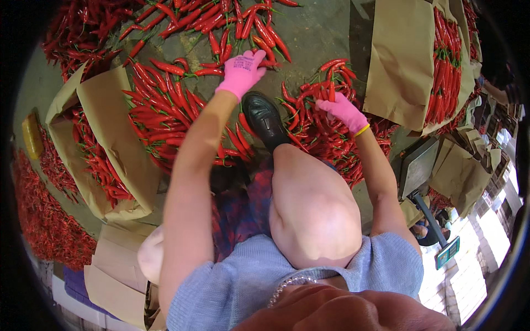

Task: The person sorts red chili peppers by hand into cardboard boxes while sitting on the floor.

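My left hand (242, 72), in a pink glove bearing print, reaches over loose red chili peppers (207, 18) on the floor. A slightly blurred chili (270, 64) shows between its thumb and fingers; the back of the hand hides whether they grip it. My right hand (343, 112), also pink-gloved, is closed around a few red chilies (332, 90) whose stems point away from me. It is above a tangled heap of chilies (327, 140). Left of my black shoe (263, 118), more chilies (165, 116) lie in a fanned pile.
An open brown paper bag (120, 136) partly filled with chilies lies at left. Another paper bag (397, 62) packed with chilies is at upper right, near a platform scale (420, 165). Flat paper bags (118, 273) lie lower left. Another person's arm (495, 91) appears far right.
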A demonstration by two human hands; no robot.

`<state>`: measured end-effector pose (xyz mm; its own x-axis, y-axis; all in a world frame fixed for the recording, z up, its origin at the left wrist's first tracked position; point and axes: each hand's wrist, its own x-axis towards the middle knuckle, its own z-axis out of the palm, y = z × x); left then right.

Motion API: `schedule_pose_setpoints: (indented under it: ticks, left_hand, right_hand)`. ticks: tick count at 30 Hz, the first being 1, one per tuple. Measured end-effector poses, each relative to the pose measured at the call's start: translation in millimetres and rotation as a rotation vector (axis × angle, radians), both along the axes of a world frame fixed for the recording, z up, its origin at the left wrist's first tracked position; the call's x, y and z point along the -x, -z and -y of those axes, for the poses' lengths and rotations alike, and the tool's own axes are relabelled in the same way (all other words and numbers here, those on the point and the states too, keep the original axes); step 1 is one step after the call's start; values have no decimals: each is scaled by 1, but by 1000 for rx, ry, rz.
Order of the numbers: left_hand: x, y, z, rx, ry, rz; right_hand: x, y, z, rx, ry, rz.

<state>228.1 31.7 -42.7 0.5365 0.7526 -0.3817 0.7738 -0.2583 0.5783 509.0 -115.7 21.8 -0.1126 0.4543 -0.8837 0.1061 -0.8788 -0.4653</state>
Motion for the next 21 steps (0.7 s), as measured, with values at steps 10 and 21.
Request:
schedule_pose_setpoints:
  ticks: [10, 21]
  left_hand:
    - [56, 29, -4, -294, 469, -165]
    - [104, -4, -9, -83, 425, -208]
  right_hand:
    - [-14, -6, 21, 63, -411, -135]
    - [93, 63, -122, -752, -873, 715]
